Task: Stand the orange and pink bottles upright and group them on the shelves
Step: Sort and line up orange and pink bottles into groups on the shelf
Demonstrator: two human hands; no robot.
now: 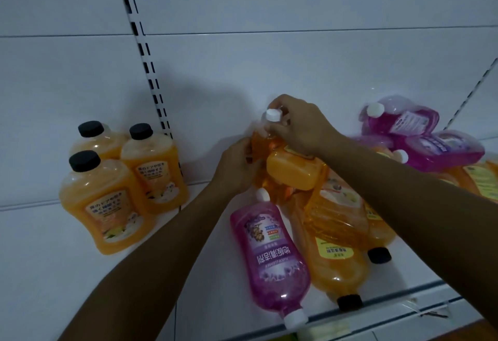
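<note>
Nearest the lens, two bare forearms reach up from the six and four o'clock edges toward the middle of the white shelf (215, 300). Both hands meet on one orange bottle with a white cap (262, 152), which stands roughly upright at the centre against the back panel (242, 71). Right hand (301, 128) comes over from three o'clock, its fingers curled closed around the neck just under the cap. Left hand (237, 168) is cupped against the bottle's body at its nine o'clock side, fingers wrapped on it.

Touching this bottle at its five o'clock is an opaque orange bottle (293, 171), lying tilted on the heap. Below that, toward five o'clock, clear orange bottles with black caps (339, 254) lie flat, caps pointing at the shelf's front edge. Just beside them at seven o'clock a pink bottle (272, 257) lies on its side, its white cap at the shelf lip. At two o'clock more pink bottles (420, 138) lie piled on each other, slightly blurred, with further orange ones under them at the right edge.

Well apart, at nine o'clock, three orange bottles with black caps (107, 200) stand upright in a tight group on the neighbouring shelf section, left of the slotted upright (151, 71).
</note>
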